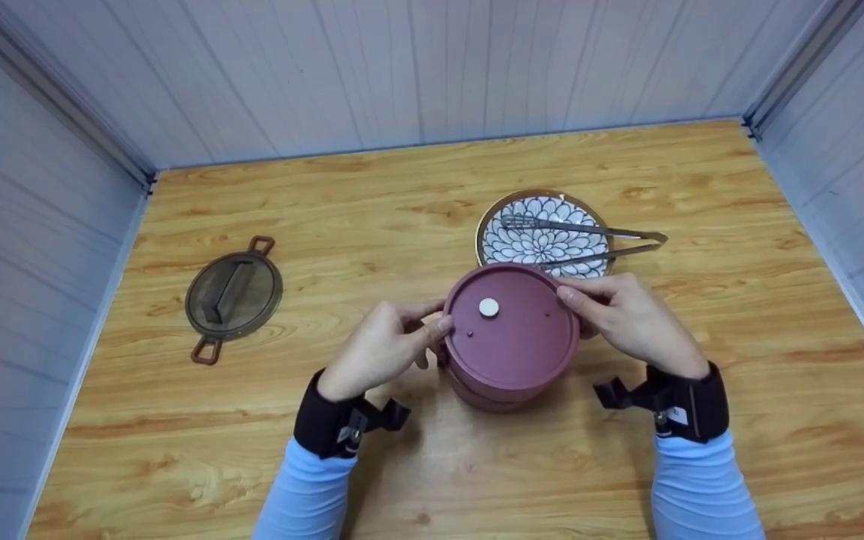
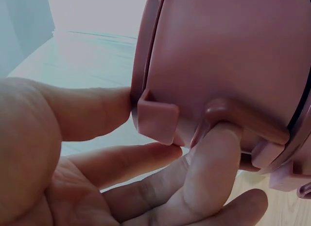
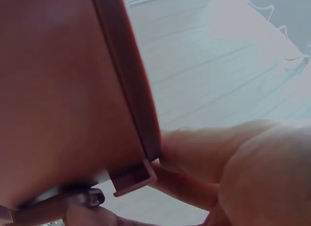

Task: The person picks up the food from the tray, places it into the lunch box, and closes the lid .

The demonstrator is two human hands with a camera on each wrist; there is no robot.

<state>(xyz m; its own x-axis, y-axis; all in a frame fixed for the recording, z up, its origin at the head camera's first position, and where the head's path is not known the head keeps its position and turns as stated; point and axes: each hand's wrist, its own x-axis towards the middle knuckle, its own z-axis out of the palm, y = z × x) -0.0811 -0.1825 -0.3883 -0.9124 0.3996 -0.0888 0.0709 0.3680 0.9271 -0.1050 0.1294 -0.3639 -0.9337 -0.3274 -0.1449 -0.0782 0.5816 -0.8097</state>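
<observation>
A round maroon lunch box with a lid and a white knob stands between my two hands, its top tilted toward the head camera. My left hand grips its left side, thumb on the lid's rim. In the left wrist view, one finger of that hand hooks under a side latch. On the opposite side my right hand holds the box, thumb on the lid's edge. The right wrist view has those fingers under the rim by a small clip; some fingertips there are cut off or hidden.
Behind the box, metal tongs lie across a flower-patterned plate with a gold rim. A small brown lidded pot with two loop handles stands at the left. Pale panel walls border the wooden table.
</observation>
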